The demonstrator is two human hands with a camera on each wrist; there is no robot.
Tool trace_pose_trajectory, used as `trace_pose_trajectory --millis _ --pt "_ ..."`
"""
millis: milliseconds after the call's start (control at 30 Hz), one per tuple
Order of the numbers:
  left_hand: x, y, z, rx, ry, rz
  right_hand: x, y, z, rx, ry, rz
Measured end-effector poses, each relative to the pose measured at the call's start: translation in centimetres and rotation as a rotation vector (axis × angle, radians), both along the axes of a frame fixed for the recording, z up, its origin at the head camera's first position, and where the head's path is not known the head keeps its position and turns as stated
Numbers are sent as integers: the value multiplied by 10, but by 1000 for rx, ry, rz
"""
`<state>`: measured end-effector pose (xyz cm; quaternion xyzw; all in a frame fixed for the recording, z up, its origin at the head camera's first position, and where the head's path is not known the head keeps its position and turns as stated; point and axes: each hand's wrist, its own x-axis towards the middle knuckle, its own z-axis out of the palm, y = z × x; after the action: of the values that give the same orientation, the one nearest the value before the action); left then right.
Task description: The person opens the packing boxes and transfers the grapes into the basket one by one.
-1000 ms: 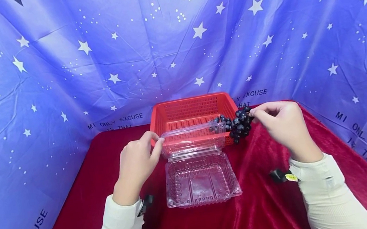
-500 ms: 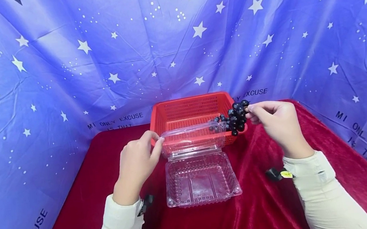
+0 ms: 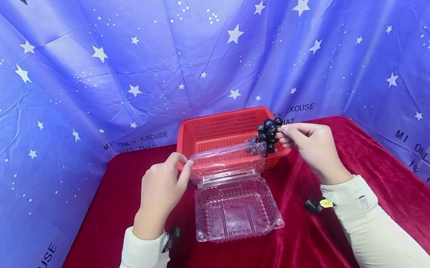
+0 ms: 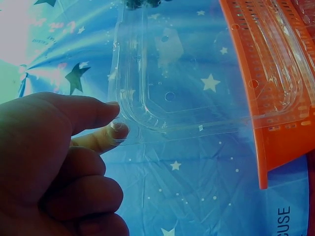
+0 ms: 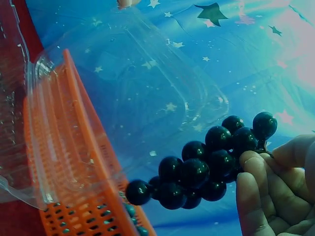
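My left hand (image 3: 163, 189) pinches the upper left corner of a clear plastic lid (image 4: 187, 98), thumb and index finger on its edge. That lid stands raised, hinged to the clear clamshell container (image 3: 235, 212) in front of me, whose base holds nothing. My right hand (image 3: 316, 147) pinches the stem of a bunch of dark grapes (image 5: 194, 169). In the head view this bunch hangs over the right front rim of the red basket (image 3: 229, 119). More dark grapes (image 3: 254, 140) show in the basket's right part, partly behind the lid.
A dark red velvet cloth (image 3: 313, 241) covers the table under the container and basket. Behind and at both sides hangs a blue curtain (image 3: 175, 59) with white stars. The basket stands right behind the raised lid.
My right hand has moved left with the grapes, from beside the basket's right edge to over its rim. The left hand and the clamshell container have stayed in place.
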<state>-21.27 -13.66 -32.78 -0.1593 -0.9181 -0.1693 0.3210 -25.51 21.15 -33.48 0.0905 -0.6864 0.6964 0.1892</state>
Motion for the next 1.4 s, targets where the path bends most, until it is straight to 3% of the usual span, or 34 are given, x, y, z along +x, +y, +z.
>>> trace_pose_trajectory --millis 400,967,1167,1400 --pt "0 0 1 -6 -15 7 -11 -4 -16 1 -55 44" --pt "-2 -1 -2 -9 -26 1 -20 -7 -34 122 -128 67" --pt "-2 -2 -3 -2 -14 -6 -25 -4 -42 190 -145 18" --pt "-4 -3 -2 3 24 -21 -29 -2 -46 421 -128 -112"
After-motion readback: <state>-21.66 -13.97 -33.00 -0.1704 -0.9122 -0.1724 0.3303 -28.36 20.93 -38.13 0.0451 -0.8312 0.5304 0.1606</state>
